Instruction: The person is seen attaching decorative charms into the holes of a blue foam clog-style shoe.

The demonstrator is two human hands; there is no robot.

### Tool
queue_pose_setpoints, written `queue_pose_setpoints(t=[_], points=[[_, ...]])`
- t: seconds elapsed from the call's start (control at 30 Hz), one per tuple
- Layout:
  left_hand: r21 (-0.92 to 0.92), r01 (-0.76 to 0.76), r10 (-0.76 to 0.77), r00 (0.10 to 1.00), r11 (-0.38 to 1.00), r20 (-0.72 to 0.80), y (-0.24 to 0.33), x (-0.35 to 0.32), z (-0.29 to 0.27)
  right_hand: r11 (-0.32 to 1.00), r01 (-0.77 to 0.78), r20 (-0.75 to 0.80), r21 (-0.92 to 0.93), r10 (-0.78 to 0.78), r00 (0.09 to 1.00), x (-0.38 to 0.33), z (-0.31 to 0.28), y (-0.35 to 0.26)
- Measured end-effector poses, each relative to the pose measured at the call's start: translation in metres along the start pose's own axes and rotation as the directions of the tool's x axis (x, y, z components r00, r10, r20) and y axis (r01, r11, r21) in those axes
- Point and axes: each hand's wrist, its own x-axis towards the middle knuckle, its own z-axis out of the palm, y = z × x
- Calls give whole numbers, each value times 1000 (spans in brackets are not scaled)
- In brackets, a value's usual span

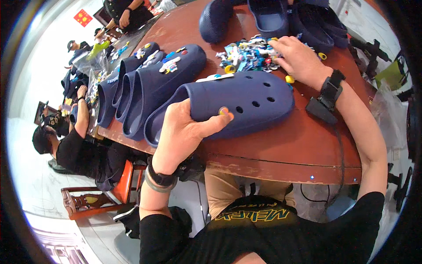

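Note:
A navy clog (257, 94) with several round holes lies on its side near me, its toe to the right. My left hand (182, 125) grips it at the opening, thumb pressed on the upper beside a small orange-and-pale shoe charm (225, 111). A flat white charm (215, 77) shows along the clog's far side. Past the clog, my right hand (303, 61) rests at a heap of colourful shoe charms (250, 55), fingers and thumb apart. A yellow bit is by its fingertips; whether they touch it I cannot tell.
Several navy clogs with charms on them (162, 72) stand to the left, and more navy clogs (268, 20) sit at the far edge. A yellow charm (289, 79) lies by my right wrist. A cable (340, 149) hangs over the table edge. People work at the left.

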Motion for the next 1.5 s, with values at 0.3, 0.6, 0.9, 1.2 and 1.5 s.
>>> queue_pose_setpoints(t=[0.3,0.6,0.9,1.2,1.5], points=[[-166,58,-61,998,984,-12,-12,-5,2,869,-265,276,417,157,948,8,-60,-16],[-249,62,-51,997,966,52,-15,-1,2,919,-60,308,390,-68,949,-30,-38,-4],[-274,44,-24,997,961,76,-14,-5,-4,901,185,-137,393,-141,980,-20,-61,-76],[150,-125,155,965,981,-209,-32,-39,-4,859,384,-278,339,-299,913,-14,-58,-122],[379,-210,368,832,901,-414,-57,-54,15,874,456,-278,170,-402,873,-13,-63,-111]])
